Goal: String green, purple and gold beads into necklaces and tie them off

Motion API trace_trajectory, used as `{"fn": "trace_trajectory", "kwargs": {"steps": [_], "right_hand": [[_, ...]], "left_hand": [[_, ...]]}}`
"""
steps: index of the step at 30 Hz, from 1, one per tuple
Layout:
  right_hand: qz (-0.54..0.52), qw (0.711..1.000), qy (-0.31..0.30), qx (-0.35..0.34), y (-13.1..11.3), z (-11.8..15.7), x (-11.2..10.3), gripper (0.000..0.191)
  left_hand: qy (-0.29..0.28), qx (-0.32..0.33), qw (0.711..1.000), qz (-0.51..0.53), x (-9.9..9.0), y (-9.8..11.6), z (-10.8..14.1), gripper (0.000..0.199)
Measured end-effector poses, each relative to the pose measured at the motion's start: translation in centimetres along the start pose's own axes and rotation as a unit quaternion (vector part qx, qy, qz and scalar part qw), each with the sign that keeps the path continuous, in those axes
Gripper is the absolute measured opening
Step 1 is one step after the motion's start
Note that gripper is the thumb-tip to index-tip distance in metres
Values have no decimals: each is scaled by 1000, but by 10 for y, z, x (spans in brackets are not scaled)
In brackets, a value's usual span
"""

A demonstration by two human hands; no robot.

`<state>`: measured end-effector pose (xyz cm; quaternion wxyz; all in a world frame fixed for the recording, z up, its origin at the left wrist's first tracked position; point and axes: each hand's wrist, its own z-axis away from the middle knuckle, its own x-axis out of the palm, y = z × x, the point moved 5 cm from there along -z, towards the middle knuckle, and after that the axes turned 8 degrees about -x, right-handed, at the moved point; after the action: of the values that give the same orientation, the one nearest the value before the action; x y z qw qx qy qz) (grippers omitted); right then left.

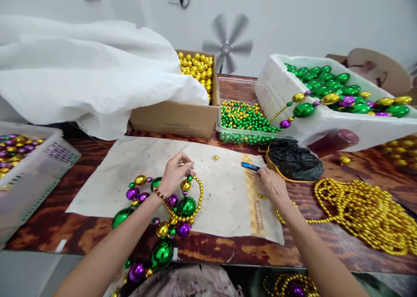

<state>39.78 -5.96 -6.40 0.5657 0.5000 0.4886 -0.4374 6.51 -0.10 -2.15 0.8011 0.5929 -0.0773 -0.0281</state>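
My left hand (176, 173) is closed in a pinch on a thin white string (205, 169), whose loose end sticks out to the right over the cloth. Below it hangs a bead garland (187, 206) of shiny green, purple and gold balls, spilling over the table's near edge. My right hand (273, 183) has its fingertips closed on the near end of a slim blue tool (249, 166) at the cloth's right side; its exact kind is unclear. A single gold bead (216, 157) lies between my hands on the white cloth (224, 201).
Behind are a cardboard box (176, 119) of gold balls, a clear tub (224, 134) of small beads and a foam box (368, 125) of green ovals. A gold bead chain pile (368, 214), black bag (295, 160) and jar (335, 141) lie right. A basket (48, 171) stands left.
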Motion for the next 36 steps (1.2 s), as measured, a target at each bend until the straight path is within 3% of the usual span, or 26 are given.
{"fn": "trace_trajectory", "kwargs": {"steps": [4,9,12,15,22,27,36], "right_hand": [[-113,993,25,5,-11,2,-10,22],[-304,936,62,-165,-82,-11,-56,28],[-337,914,14,-226,-116,-22,-77,34],[-357,896,-54,-259,-133,-33,-83,38],[-391,862,-117,-301,-144,-51,-91,25],[-413,850,-188,-268,-146,-58,-91,23],[-485,804,-231,-256,-154,-67,-91,25]], "left_hand": [[-11,15,1000,0,1,-3,0,36],[-17,39,999,-14,4,-8,-3,27],[-18,45,999,-17,4,-10,-2,24],[-19,52,998,-25,5,-10,-1,22],[-19,86,995,-39,5,-7,0,17],[-16,89,994,-61,5,-6,0,15],[-8,106,991,-84,4,-8,-1,13]]}}
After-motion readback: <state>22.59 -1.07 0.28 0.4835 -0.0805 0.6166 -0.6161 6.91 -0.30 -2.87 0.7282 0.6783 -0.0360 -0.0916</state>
